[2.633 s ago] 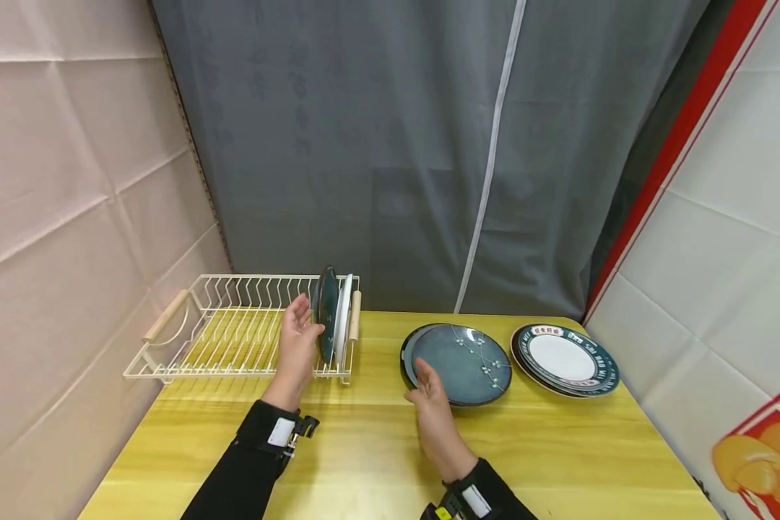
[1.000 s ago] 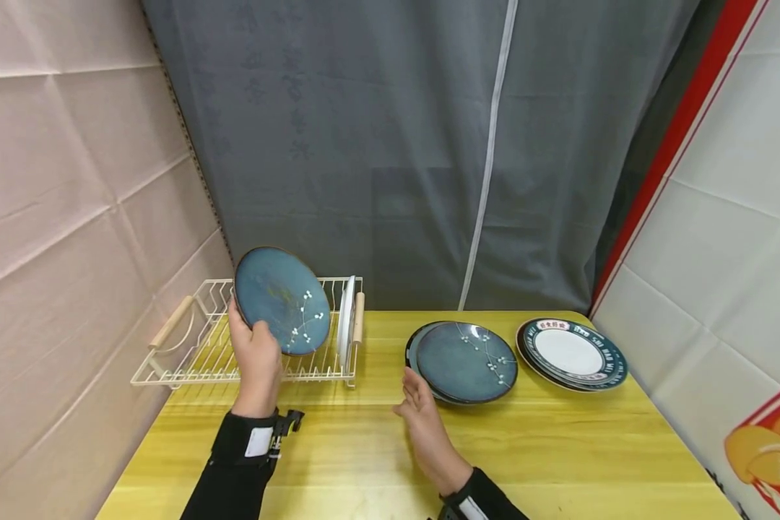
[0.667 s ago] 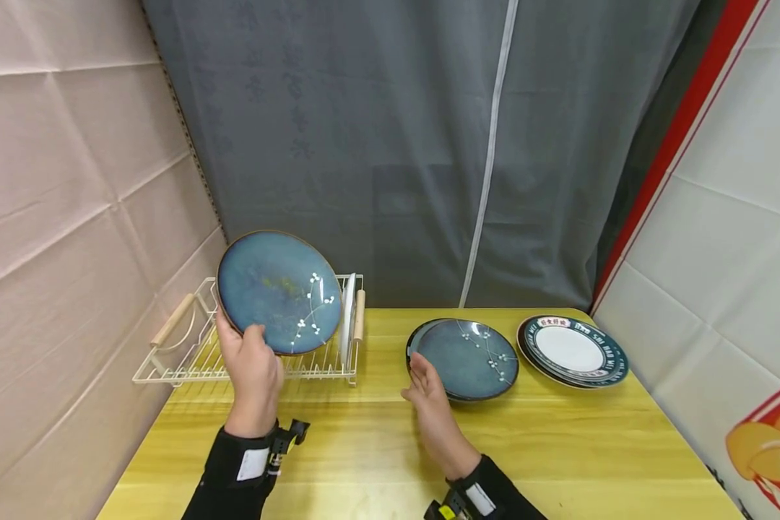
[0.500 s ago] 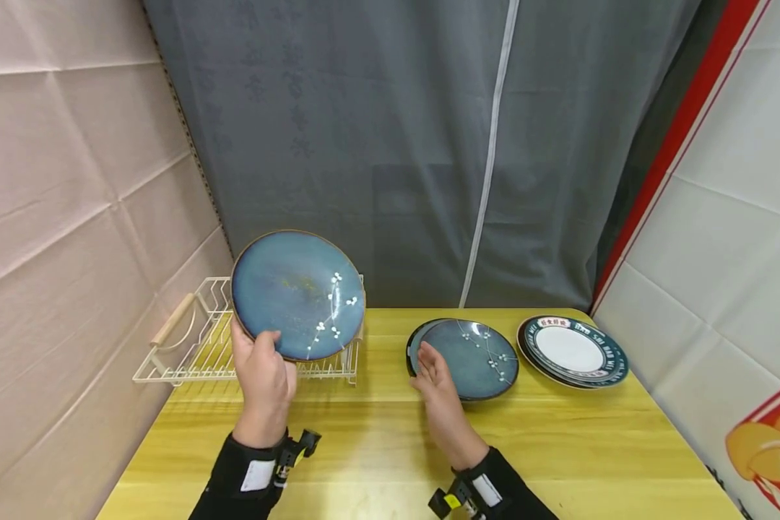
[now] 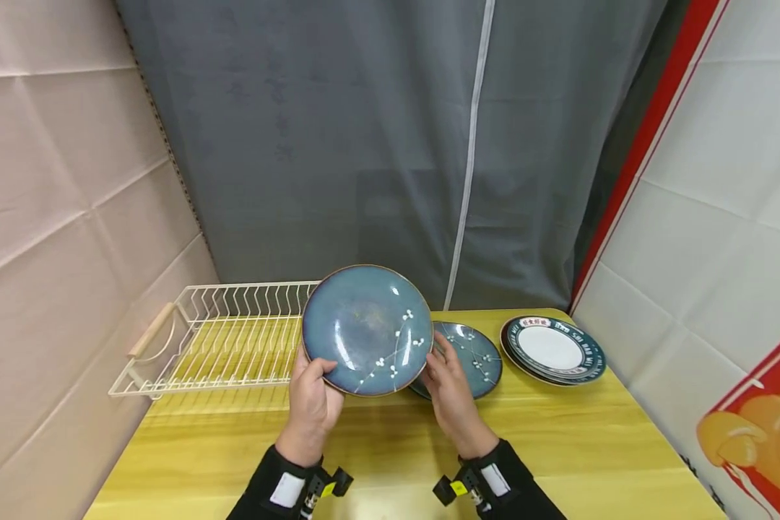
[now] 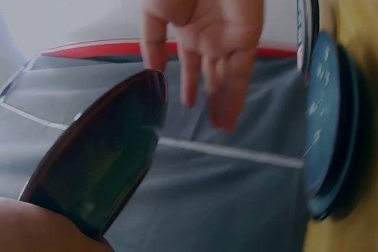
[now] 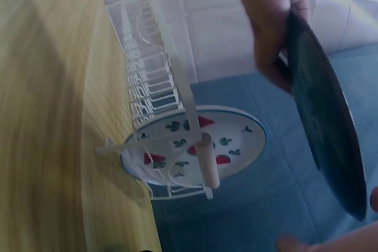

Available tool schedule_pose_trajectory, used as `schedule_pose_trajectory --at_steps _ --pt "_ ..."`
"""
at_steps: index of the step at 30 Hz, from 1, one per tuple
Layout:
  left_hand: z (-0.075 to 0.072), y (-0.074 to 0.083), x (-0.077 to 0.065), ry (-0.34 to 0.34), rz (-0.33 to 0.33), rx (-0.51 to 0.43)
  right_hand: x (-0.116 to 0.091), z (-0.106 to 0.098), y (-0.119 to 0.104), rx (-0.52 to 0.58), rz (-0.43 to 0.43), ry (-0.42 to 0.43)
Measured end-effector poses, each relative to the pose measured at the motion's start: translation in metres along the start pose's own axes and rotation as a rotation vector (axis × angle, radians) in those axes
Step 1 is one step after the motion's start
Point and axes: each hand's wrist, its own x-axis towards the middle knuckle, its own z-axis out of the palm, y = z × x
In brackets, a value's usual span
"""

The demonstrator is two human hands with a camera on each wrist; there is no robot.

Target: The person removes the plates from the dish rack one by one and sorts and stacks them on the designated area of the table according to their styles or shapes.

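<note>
My left hand grips the left lower rim of a round blue plate, thumb over its face and the other fingers behind. White blossoms decorate the plate, which is held up tilted towards me. My right hand is at the plate's right rim. Its fingers look fairly straight in the left wrist view, close to the plate's edge; whether they touch it I cannot tell. Behind it lies a stack of similar blue plates, partly covered. A white wire dish rack stands at the left, its right end hidden behind the held plate.
In the right wrist view, a white plate with red and green patterns stands upright at the rack's handle end. Another stack of plates, the top one white with a dark lettered rim, lies right on the wooden table. A grey curtain hangs behind.
The blue plate stood in the rack; my left hand has lifted it out, turned its face towards me and carried it right. My right hand has come up to its right rim.
</note>
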Motion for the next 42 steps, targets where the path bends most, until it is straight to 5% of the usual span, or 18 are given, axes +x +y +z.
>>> schedule_pose_trajectory --at_steps 9,16,20,31,42 --pt "-0.008 -0.032 -0.006 -0.020 -0.165 -0.032 -0.003 -0.012 0.000 0.182 -0.008 -0.031" --pt "-0.004 -0.045 -0.002 -0.115 -0.285 0.042 -0.007 -0.039 0.000 0.203 -0.019 0.044" --pt "-0.006 -0.051 -0.004 -0.110 -0.342 0.059 -0.008 -0.053 0.000 0.187 0.003 0.112" --pt "-0.027 -0.057 -0.021 -0.159 -0.390 0.141 -0.004 -0.086 0.005 0.153 0.057 0.353" --pt "-0.033 -0.056 -0.024 -0.153 -0.406 0.177 0.006 -0.096 0.013 0.140 0.047 0.402"
